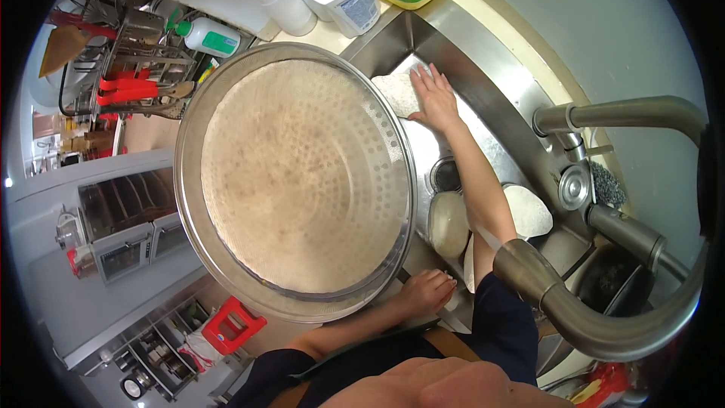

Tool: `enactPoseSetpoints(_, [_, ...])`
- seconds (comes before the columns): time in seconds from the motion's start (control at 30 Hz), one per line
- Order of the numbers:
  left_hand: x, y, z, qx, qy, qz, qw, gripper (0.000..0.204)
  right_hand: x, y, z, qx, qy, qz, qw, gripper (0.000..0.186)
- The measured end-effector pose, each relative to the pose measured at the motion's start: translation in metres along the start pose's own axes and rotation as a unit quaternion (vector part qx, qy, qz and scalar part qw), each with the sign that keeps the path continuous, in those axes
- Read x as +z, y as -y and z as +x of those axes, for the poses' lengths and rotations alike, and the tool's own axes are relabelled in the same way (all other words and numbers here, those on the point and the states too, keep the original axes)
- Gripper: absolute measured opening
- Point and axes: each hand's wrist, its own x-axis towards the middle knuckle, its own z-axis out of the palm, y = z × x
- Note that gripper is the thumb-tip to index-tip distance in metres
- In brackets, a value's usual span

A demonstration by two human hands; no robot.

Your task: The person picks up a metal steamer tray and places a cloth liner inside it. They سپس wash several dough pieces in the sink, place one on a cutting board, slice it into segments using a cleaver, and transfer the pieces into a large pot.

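- Steel sink (459, 39): largest thing at hand, set along the wall. All the pale pieces made out lay inside it.
- Big round perforated colander (387, 153): stood at the left of the sink, overlapping it in view. Beige across the middle; could not tell whether that was base, liquid or contents.
- Curved metal faucet (608, 338): arched in from the right. Clear streak at its mouth, beside the forearm; probably running water.
- Pale pieces: a speckled flat piece (393, 92) at the far end, a beige oval piece (449, 225) near the drain, a white piece (530, 211) right of the forearm. Another pale edge showed left of the forearm, maybe one more.
- Progress, as judged: handling under way, not finished. One piece under the hand, the others lying untouched; could not tell which, if any, were done.
- Right hand (434, 98): flat on the speckled piece, fingers spread, pressing or resting, grasping nothing.
- Left hand (428, 292): curled near the sink's near edge; could not tell whether it held anything.
- Round drain (445, 176): smallest noted, just above the oval piece in view.
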Motion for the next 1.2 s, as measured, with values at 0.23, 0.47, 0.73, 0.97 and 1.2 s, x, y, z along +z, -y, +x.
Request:
enactPoseSetpoints(0.23, [-0.002,0.001,0.002,-0.014,-0.017,0.008,1.000,0.018,-0.022,0.020,0.004,0.229,0.219,0.045,0.948,0.095])
enactPoseSetpoints(0.47, [0.000,-0.008,0.008,-0.008,-0.013,0.021,1.000,0.020,0.027,-0.004,-0.057,0.372,0.063,0.342,0.860,0.077])
enactPoseSetpoints(0.73, [0.002,-0.009,0.004,-0.013,0.000,0.042,0.999,0.020,-0.007,-0.015,-0.123,0.432,0.153,0.647,0.610,0.063])
enactPoseSetpoints(0.97, [0.007,-0.006,-0.002,-0.075,-0.028,0.012,0.997,0.042,-0.102,0.027,-0.211,0.540,0.021,0.694,0.475,0.060])
enactPoseSetpoints(1.2, [0.019,0.005,0.034,-0.201,-0.187,-0.086,0.958,0.062,-0.124,0.076,-0.270,0.395,-0.086,0.713,0.573,0.060])
